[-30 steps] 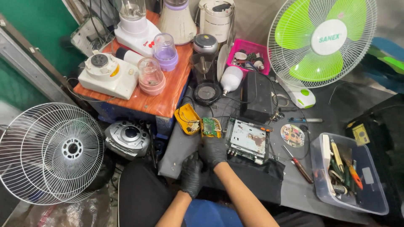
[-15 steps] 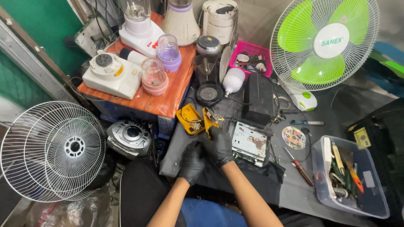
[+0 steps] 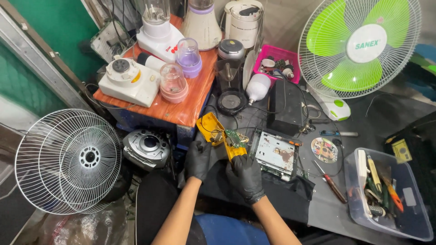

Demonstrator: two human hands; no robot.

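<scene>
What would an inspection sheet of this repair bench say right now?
Surface: dark bench, crowded; orange side table with blender parts.
Job's things: opened yellow casing with a green circuit board.
Clutter: disc drive, disc, screwdriver, bulb, pink tray, tool tub.
Hands: gloved; left hand and right hand both grip the casing.
Cables: thin wires loop around the black box.
Surroundings: green fan, fan grille on floor, green wall.
</scene>
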